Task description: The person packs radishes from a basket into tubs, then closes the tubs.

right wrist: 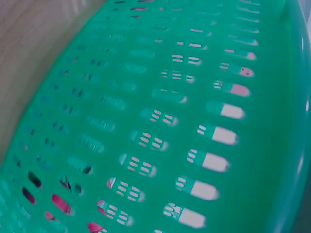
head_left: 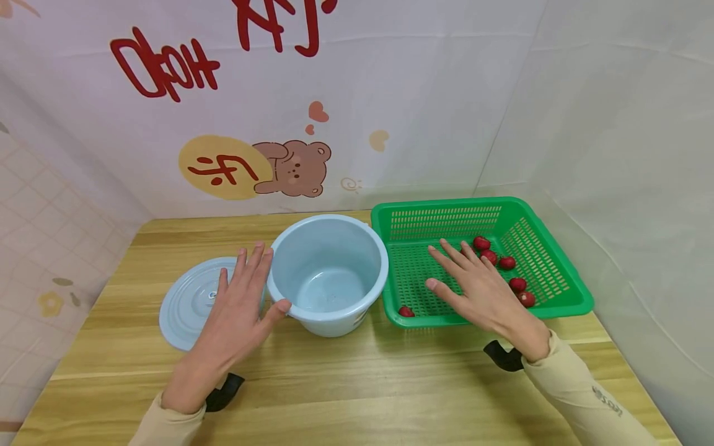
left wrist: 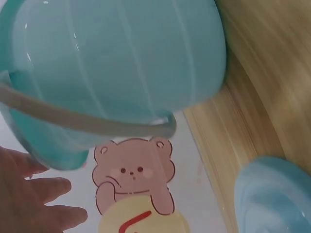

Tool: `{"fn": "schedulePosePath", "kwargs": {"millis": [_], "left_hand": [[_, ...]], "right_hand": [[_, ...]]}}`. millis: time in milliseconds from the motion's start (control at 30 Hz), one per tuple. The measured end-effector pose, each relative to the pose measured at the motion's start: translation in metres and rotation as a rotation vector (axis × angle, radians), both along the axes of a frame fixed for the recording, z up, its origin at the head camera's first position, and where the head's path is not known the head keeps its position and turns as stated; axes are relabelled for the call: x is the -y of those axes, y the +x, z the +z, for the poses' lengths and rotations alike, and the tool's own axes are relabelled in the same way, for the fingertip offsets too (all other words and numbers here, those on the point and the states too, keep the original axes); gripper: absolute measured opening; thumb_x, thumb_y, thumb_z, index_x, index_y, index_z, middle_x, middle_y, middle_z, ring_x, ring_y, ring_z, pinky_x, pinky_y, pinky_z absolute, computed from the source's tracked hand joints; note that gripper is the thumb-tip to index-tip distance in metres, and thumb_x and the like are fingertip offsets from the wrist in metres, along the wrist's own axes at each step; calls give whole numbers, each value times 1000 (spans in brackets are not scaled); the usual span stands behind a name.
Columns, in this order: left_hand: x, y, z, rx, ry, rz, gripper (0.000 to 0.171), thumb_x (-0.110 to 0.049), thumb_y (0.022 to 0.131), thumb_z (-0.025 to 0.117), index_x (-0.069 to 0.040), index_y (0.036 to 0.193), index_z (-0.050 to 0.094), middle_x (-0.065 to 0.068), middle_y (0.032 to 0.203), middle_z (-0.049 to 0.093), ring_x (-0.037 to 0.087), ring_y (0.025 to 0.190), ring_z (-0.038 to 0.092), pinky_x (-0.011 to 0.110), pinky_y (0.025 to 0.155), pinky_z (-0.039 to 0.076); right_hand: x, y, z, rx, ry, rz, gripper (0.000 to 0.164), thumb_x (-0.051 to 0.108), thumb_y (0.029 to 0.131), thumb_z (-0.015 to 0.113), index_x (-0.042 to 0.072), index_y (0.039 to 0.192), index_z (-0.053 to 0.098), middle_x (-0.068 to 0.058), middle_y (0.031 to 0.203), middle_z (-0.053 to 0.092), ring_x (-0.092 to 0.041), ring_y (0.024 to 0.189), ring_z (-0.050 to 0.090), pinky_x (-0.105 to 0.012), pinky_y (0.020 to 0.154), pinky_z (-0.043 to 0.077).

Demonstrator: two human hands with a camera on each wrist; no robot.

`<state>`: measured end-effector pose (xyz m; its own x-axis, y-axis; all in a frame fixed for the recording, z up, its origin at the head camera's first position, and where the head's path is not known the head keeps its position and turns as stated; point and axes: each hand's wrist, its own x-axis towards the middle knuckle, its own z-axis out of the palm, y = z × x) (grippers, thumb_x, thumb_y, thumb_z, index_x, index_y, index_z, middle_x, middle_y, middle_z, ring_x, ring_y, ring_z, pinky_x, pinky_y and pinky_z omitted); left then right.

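My left hand (head_left: 237,310) is spread with its fingers straight, at the left rim of the light blue bucket (head_left: 326,316). It overlaps the light blue lid (head_left: 186,297) lying on the table in the head view. The left wrist view shows the bucket's side (left wrist: 146,58) with its pale handle (left wrist: 97,121), and the fingertips near the rim. Over the front of the green basket (head_left: 480,320) my right hand (head_left: 482,288) extends, fingers straight and apart, holding nothing. Several small red fruits (head_left: 517,284) lie in the basket, mostly at its right. The right wrist view shows only the slotted basket wall (right wrist: 262,145).
Bucket and basket stand side by side on a wooden table (head_left: 357,390). Behind them hangs a white cloth wall (head_left: 435,93) printed with a bear (head_left: 298,167) and red characters. More pale cloth (head_left: 630,155) borders the right side.
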<state>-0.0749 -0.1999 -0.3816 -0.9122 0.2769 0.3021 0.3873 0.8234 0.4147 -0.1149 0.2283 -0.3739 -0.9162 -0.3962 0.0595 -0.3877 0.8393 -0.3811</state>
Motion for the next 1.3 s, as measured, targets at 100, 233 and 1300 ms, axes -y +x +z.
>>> {"fn": "schedulePosePath", "kwargs": {"millis": [100, 233, 1300], "left_hand": [[-4, 1, 0, 10, 0, 0, 89, -64, 103, 45, -10, 167, 17, 10, 173, 11, 44, 157, 8, 74, 118, 7], [-6, 1, -1, 24, 0, 12, 89, -64, 103, 46, -11, 167, 14, 9, 173, 10, 40, 158, 6, 73, 119, 7], [-10, -3, -4, 40, 29, 39, 91, -61, 103, 49, -7, 167, 13, 9, 173, 9, 37, 159, 3, 73, 119, 10]], "right_hand": [[2, -1, 0, 26, -11, 21, 70, 58, 104, 49, 27, 164, 32, -8, 171, 23, -46, 156, 11, -72, 119, 13], [6, -4, 0, 49, -33, 49, 69, 58, 104, 50, 25, 163, 36, -7, 170, 25, -46, 155, 16, -69, 119, 18], [23, -29, -9, 533, -232, 168, 60, 38, 100, 68, 2, 146, 57, -16, 142, 62, -28, 119, 63, -43, 97, 53]]}}
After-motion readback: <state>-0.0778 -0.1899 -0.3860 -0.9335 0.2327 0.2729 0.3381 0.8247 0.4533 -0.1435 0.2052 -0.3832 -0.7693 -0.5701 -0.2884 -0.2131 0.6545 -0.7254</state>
